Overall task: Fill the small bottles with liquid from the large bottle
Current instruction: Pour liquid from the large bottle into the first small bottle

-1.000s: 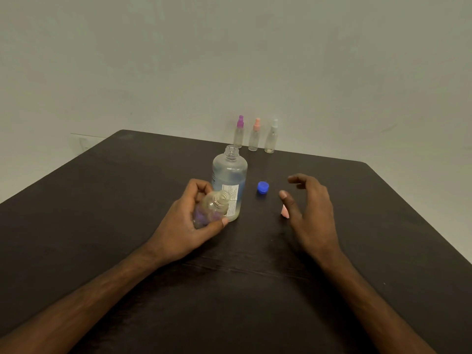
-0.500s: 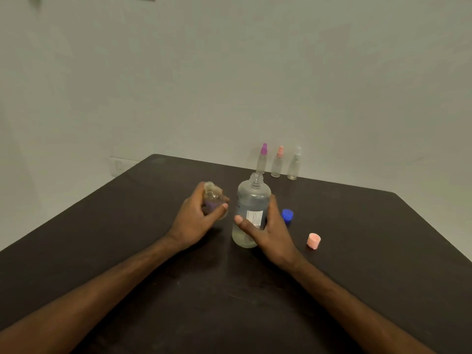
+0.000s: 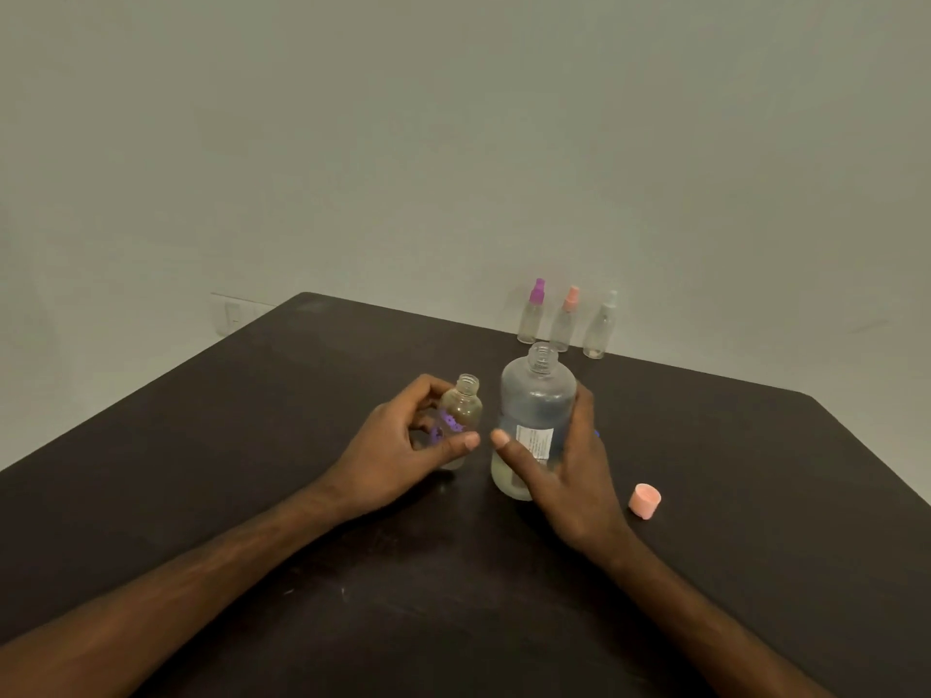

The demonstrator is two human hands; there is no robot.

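Two uncapped bottles in hand, nothing poured yet.
Nearest, a pink cap point(image 3: 644, 501) lies on the table point(image 3: 252, 445). The right hand point(image 3: 569, 476) wraps the upright large bottle point(image 3: 536, 420), and the left hand point(image 3: 403, 440) grips an open small bottle point(image 3: 461, 420) just beside it, its fill unclear. Farthest, three capped spray bottles point(image 3: 561, 327) by the wall look empty and probably remain to be filled.

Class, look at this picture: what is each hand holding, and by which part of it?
The left hand grips the small bottle round its body, below the open neck. The right hand grips the large bottle round its lower body, at the label.
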